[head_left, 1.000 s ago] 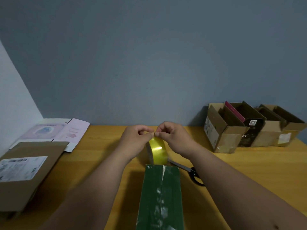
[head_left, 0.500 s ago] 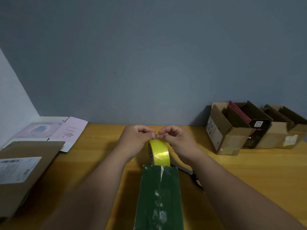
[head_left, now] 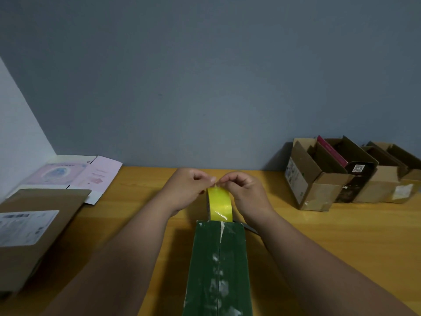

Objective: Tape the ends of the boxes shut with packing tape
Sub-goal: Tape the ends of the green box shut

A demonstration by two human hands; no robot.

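Tape roll (head_left: 219, 204): standing upright between both hands, just beyond green box (head_left: 219, 265). Left hand (head_left: 185, 190) and right hand (head_left: 247, 192) are pinching its top edge, fingertips meeting

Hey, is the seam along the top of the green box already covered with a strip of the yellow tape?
No: the green box shows a bare seam, and the yellow tape sits on its roll beyond the box's far end, both hands pinching its top.
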